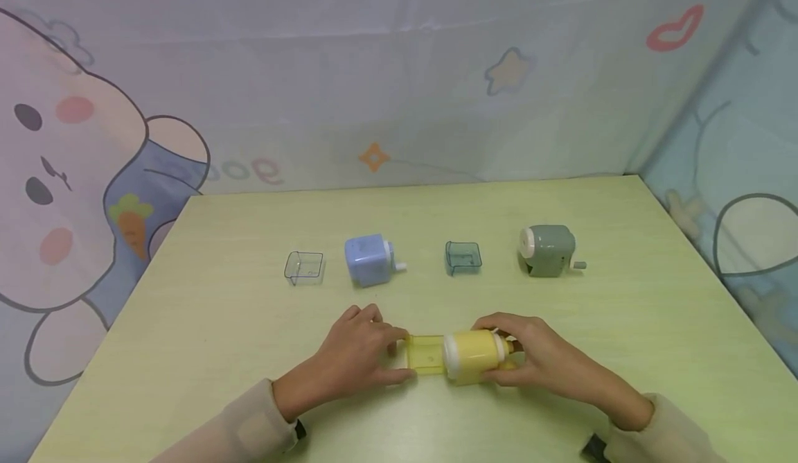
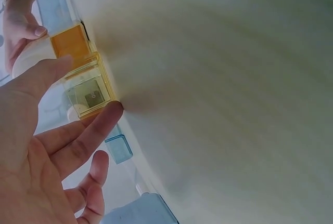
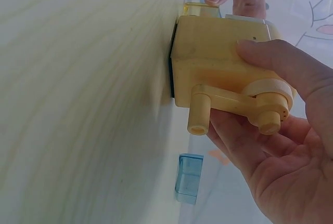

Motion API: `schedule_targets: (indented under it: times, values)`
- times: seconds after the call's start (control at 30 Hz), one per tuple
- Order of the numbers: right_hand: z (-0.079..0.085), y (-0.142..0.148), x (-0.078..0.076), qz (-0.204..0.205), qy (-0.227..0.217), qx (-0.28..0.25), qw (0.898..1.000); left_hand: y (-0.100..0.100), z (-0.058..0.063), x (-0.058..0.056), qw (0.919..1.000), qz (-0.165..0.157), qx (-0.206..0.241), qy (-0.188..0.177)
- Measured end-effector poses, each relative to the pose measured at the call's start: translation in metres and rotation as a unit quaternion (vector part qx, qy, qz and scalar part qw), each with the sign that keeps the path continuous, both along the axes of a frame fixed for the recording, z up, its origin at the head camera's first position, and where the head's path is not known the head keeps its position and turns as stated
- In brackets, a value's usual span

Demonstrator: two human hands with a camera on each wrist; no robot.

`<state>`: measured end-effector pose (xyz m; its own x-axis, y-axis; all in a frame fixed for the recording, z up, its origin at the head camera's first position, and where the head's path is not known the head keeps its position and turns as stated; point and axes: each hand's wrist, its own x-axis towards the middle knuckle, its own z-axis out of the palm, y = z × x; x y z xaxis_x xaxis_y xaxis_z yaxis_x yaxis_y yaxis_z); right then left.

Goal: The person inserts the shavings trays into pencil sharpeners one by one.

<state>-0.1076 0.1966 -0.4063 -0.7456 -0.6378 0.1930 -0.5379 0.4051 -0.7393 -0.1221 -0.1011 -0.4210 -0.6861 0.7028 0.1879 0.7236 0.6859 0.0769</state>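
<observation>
A yellow hand-crank pencil sharpener (image 1: 470, 359) sits on the near part of the table. Round its crank end, my right hand (image 1: 539, 353) grips the body, thumb on one side and fingers on the other. The crank (image 3: 226, 99) shows plainly in the right wrist view. At the sharpener's left end is a clear yellow shavings drawer (image 1: 427, 356), in line with the body and mostly outside it. My left hand (image 1: 358, 353) pinches the drawer's outer end between thumb and fingers.
Behind stand a blue sharpener (image 1: 368, 260) and a grey-green sharpener (image 1: 551, 249). A clear drawer (image 1: 304, 266) lies left of the blue one, and a teal drawer (image 1: 463, 258) lies between the two sharpeners. A printed curtain (image 1: 399, 89) hangs behind the table.
</observation>
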Motion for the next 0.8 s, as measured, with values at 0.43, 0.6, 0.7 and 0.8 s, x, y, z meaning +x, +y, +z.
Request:
schedule_targets:
  times: [0.43, 0.6, 0.7, 0.8]
  values:
    - [0.001, 0.0019, 0.002, -0.002, 0.0, 0.006, 1.0, 0.0029, -0.0015, 0.0035, 0.9998, 0.001, 0.006, 0.017]
    - [0.0027, 0.0034, 0.0031, -0.006, -0.003, 0.01, 1.0, 0.0039, -0.0022, 0.0027, 0.9997, -0.007, 0.013, 0.018]
    - [0.0031, 0.003, 0.0022, -0.006, -0.004, 0.011, 1.0, 0.0031, -0.0027, 0.0025, 0.9997, -0.007, 0.016, 0.016]
    - [0.0029, 0.0027, 0.0023, -0.006, -0.004, 0.011, 1.0, 0.0026, -0.0033, 0.0022, 0.9997, -0.008, 0.02, 0.013]
